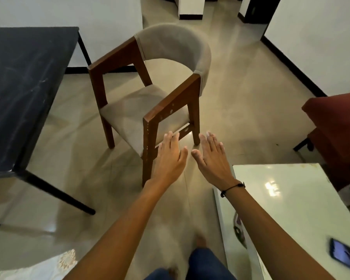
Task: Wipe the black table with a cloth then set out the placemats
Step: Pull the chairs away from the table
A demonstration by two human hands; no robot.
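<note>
Nothing of the task is showing as done, judging from how things are lying. The black table [22, 81] is filling the left side of the frame, its dark top carrying faint pale streaks and smudges, which suggests it is not yet wiped, though blur is making that hard to settle. No wiping cloth is appearing anywhere in view, and no placemats are lying on the dark top. A pale lacy fabric [67, 261] is peeking in at the lower left corner; whether it is a placemat or something else I cannot tell. Both arms are reaching forward in the centre of the frame: the left hand [170, 156] is spread flat with straight fingers, holding nothing, in front of the lower front leg of a wooden armchair [150, 93] with beige upholstery, and I cannot tell whether it is touching the wood. The right hand [212, 156] is likewise flat and empty, just beside the left, with a dark cord bracelet [231, 187] at its wrist. At the lower right a glossy white table [291, 209] is standing with a phone [346, 257] lying near its edge, and a dark red seat [335, 128] is showing at the right edge. So the whole job is probably waiting: finding a cloth, wiping, then laying mats.
</note>
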